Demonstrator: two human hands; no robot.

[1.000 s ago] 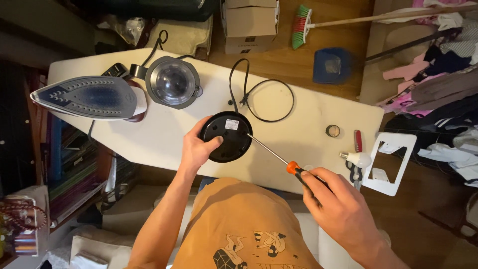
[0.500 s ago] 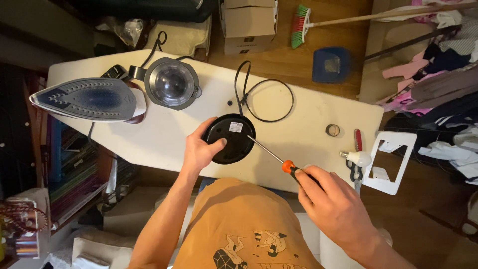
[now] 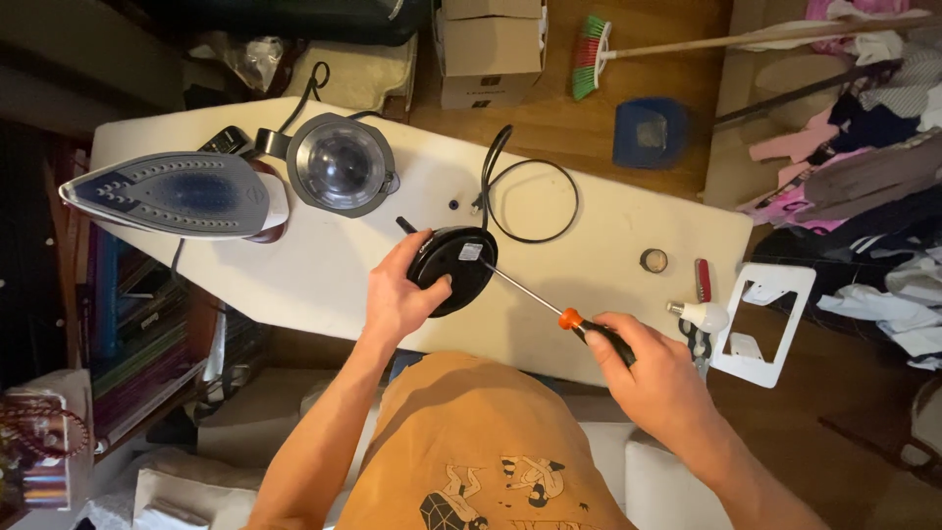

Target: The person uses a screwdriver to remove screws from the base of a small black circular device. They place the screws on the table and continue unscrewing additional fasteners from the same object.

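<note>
Orange-collared screwdriver (image 3: pixel 559 312), tip up-left into black round base (image 3: pixel 453 268).

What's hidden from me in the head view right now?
- Screwdriver tip: too small to tell whether it sits in a screw on the round black base.
- Base's left rim: covered by the left hand.
- Screwdriver handle: mostly wrapped by the right hand.
- Label on base: too small.

on the ironing board (image 3: pixel 324 265): iron (image 3: pixel 172 194) at far left, kettle (image 3: pixel 341 164) just right of it, kettle base (image 3: pixel 453 269) at centre under the left hand (image 3: pixel 397 294), screwdriver (image 3: pixel 549 307) running right from it to the right hand (image 3: pixel 653 378), cord (image 3: pixel 525 196) behind, bulb (image 3: pixel 702 315) at right end.
</note>
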